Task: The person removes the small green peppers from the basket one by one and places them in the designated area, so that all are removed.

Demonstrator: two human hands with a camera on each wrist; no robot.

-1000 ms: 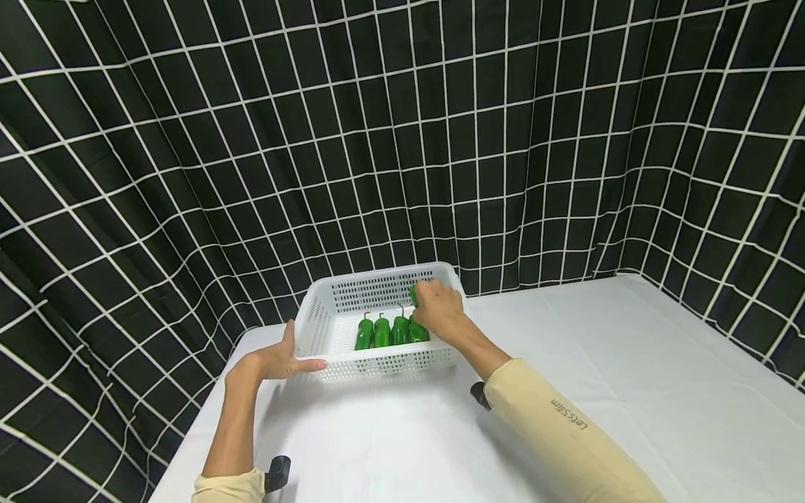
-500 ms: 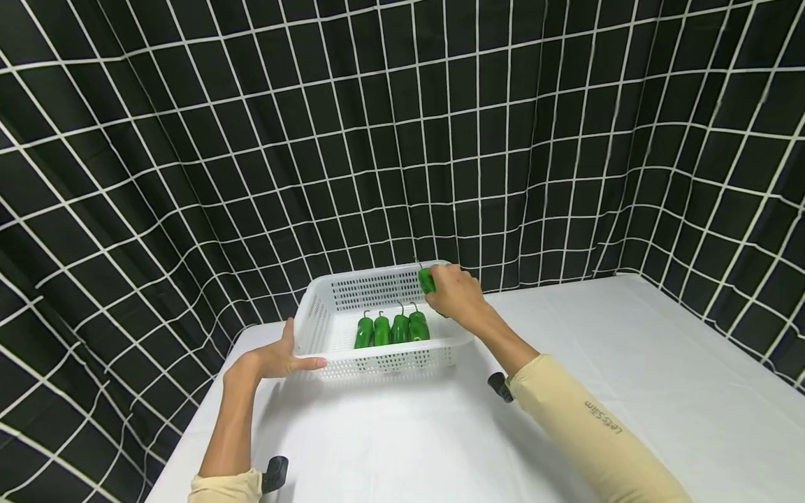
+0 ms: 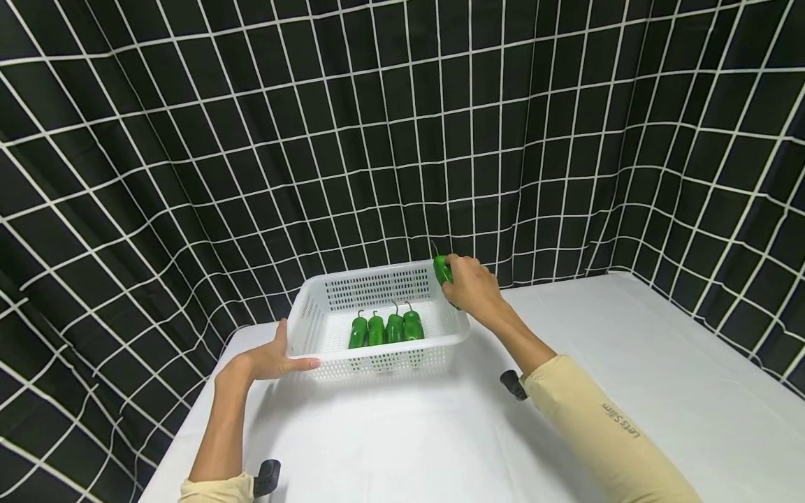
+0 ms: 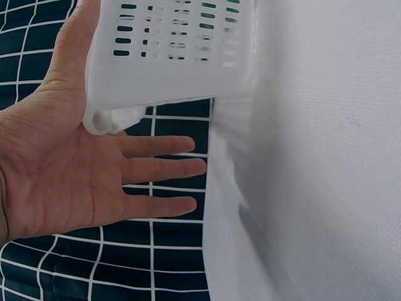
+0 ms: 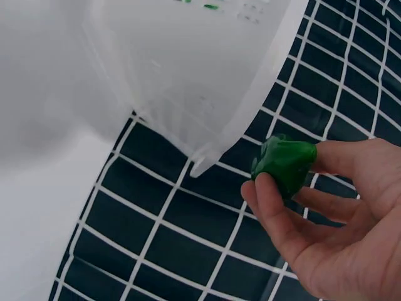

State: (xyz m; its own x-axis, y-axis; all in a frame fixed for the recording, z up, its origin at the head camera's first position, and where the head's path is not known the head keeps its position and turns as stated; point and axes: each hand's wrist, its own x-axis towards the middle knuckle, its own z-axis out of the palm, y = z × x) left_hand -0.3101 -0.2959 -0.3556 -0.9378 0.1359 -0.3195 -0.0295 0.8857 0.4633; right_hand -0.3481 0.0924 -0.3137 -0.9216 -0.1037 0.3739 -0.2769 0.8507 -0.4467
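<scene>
A white perforated plastic basket (image 3: 390, 353) stands on the table, with several green peppers (image 3: 393, 328) lying side by side in it, stems pointing away. My right hand (image 3: 474, 285) pinches another green pepper (image 5: 287, 164) between thumb and fingers, above the basket's right rim in the head view. That pepper's stem points up and away. At the basket's near left corner, my left hand (image 3: 267, 360) touches the wall, its thumb lying along the front. Its fingers (image 4: 164, 169) are straight and spread in the left wrist view, and the index finger is partly hidden by the corner.
White cloth (image 3: 578, 335) covers the table and extends to the right of the basket. Black curtains with a white grid (image 3: 490, 140) hang behind the table and at both sides. A dark wrist camera (image 3: 514, 384) sits by the right sleeve.
My right hand has lifted the green pepper out of the basket's right side and carried it up and right to the rim. The left hand keeps its place at the corner.
</scene>
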